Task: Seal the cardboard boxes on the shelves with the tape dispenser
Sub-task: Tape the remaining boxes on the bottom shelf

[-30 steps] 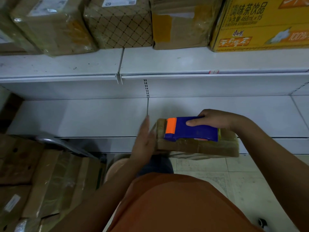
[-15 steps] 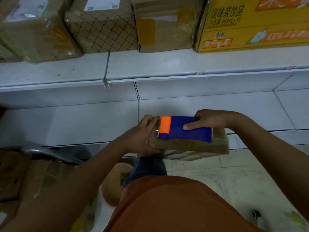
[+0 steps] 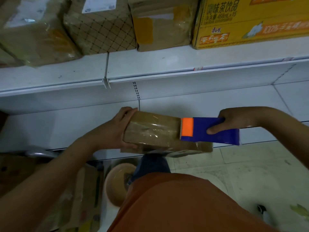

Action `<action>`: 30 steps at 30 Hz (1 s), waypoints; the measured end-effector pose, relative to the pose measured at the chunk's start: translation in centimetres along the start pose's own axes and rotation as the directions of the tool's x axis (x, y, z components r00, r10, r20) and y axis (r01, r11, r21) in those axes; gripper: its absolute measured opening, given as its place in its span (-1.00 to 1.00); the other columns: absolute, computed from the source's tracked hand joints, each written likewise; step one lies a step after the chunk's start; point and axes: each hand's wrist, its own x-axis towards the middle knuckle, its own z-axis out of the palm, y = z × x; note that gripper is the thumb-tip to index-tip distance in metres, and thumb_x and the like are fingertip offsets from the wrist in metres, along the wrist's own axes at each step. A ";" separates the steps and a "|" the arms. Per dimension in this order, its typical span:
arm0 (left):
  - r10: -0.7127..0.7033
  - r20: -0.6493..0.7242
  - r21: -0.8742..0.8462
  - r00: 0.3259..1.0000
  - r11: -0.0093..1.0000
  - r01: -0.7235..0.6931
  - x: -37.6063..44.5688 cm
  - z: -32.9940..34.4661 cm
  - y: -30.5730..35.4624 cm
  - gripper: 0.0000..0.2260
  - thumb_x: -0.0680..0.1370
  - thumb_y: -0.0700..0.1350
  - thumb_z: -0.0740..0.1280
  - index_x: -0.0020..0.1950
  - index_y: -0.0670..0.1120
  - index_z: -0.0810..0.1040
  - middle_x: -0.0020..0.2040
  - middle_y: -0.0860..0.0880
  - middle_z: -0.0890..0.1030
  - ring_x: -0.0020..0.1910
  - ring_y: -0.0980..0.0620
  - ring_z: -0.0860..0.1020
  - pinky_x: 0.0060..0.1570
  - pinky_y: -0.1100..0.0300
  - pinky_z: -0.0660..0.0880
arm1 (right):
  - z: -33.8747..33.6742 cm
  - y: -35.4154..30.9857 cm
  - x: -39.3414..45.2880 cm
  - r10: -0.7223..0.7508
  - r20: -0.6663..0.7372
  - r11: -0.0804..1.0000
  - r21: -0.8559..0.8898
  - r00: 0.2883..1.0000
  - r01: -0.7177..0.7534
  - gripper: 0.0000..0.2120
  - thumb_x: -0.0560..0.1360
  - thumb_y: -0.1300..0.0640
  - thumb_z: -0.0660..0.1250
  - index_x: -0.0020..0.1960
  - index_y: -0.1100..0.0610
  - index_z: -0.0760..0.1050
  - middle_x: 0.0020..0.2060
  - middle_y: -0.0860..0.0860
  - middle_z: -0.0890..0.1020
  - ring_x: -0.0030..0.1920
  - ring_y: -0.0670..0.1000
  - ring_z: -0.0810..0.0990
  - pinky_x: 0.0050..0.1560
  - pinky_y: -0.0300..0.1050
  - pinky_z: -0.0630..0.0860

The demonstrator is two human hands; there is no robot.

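While left hand grips box, dispenser pulled rightward.

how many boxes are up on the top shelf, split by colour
Plain brown boxes: 2, the left one and the one with a yellow patch
Brown box with a diamond grid print: 1
Yellow printed carton: 1
Total: 4 on the upper shelf. A sliver at the far left edge may be another box; it is too cut off to tell.

Dim, bluish indoor light. Soft glare glints off the taped box. Shelf lines bow toward the edges; the corners look blurred.
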 end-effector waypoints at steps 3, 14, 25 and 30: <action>-0.100 0.098 0.140 0.990 0.986 0.086 0.3 -1.0 -1.4 0.17 0.32 0.35 0.51 0.62 0.05 -0.21 0.58 0.00 -0.06 0.46 -0.02 0.21 0.36 0.12 0.33 | 1.4 -1.5 1.5 -0.015 -0.016 0.999 0.040 1.000 0.016 -0.61 0.43 -0.27 0.35 -0.11 0.07 0.54 -0.34 -0.09 0.65 -0.29 -0.12 0.61 -0.25 -0.29 0.46; -0.067 0.200 0.448 0.977 0.893 -0.030 4.3 2.2 2.1 0.19 0.38 0.55 0.14 0.53 -0.22 -0.45 0.56 -0.24 -0.42 0.56 -0.15 -0.38 0.55 -0.19 -0.24 | 1.5 -5.1 3.5 -0.043 0.019 0.994 0.104 0.999 0.041 -0.55 0.45 -0.30 0.33 -0.03 0.10 0.55 -0.18 0.01 0.67 -0.18 -0.03 0.65 -0.25 -0.24 0.53; 0.027 0.168 0.492 0.985 0.864 -0.108 4.8 3.6 -0.3 0.13 0.34 0.62 -0.02 0.63 -0.11 -0.25 0.64 -0.13 -0.24 0.61 -0.17 -0.24 0.47 -0.42 -0.13 | 2.8 -6.0 2.8 -0.030 -0.017 0.984 0.177 0.999 0.032 -0.56 0.46 -0.32 0.31 -0.12 0.08 0.52 -0.29 -0.03 0.62 -0.25 -0.06 0.60 -0.26 -0.26 0.47; 0.082 0.154 0.476 0.985 0.867 -0.147 5.0 4.0 -1.1 0.09 0.37 0.60 0.04 0.65 -0.07 -0.20 0.65 -0.06 -0.18 0.62 -0.14 -0.16 0.50 -0.34 -0.17 | 3.3 -3.5 1.2 0.018 -0.019 0.981 0.192 1.000 -0.014 -0.57 0.45 -0.32 0.31 -0.10 0.07 0.54 -0.29 -0.06 0.65 -0.23 -0.09 0.62 -0.21 -0.28 0.49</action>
